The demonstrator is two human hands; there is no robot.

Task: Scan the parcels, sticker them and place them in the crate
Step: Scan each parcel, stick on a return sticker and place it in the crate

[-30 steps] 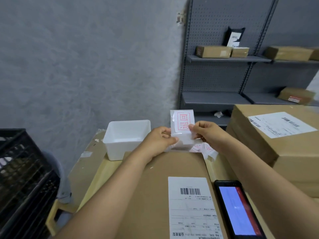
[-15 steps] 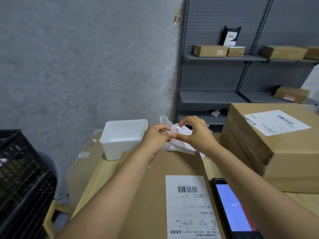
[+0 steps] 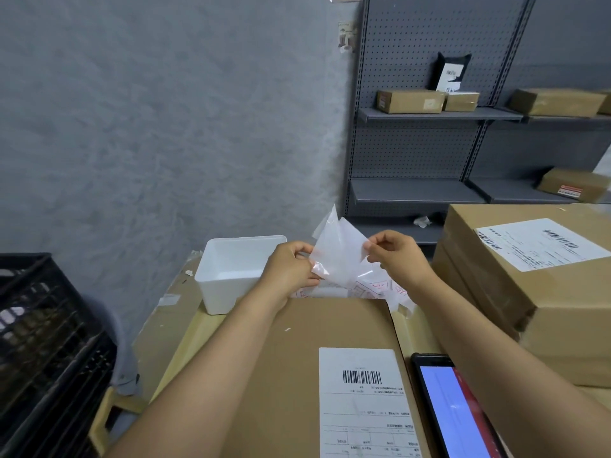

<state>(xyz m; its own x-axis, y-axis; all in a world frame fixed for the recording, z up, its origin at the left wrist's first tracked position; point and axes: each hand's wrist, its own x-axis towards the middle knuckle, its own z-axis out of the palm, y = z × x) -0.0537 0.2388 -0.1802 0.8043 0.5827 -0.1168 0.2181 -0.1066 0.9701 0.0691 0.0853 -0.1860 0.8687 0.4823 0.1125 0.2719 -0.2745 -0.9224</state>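
I pinch a white sticker sheet (image 3: 340, 256) between my left hand (image 3: 291, 271) and right hand (image 3: 398, 259), above the far edge of the flat parcel (image 3: 317, 342); possibly peeling. White tub (image 3: 231, 276) left, phone (image 3: 453, 408) right, black crate (image 3: 39, 342) beside the table.

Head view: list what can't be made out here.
- Shipping label on the front parcel: print too small to read, its lower part cut off by the bottom edge.
- Phone: cut off by the bottom edge; screen text blurred.
- Loose stickers behind the parcel: partly hidden by the sheet that the left hand and right hand pinch.
- Black crate: contents blurred, cut off at left.
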